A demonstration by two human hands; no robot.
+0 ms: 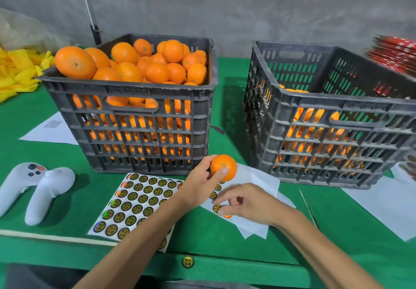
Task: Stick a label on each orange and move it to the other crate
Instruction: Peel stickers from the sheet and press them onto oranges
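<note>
Your left hand [200, 185] grips one orange [223, 167] above the green table [67, 198], just in front of the full crate [139, 120]. Your right hand [249, 205] pinches a round label [217, 208] at the sticker sheet [137, 201] below the orange. The other crate [333, 131], at your right, holds fewer oranges. Two white controllers [33, 189] lie at your left.

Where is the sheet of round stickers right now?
The sticker sheet lies flat on the green table, just in front of the full crate, with two white controllers to its left and the left forearm crossing its right side.
</note>
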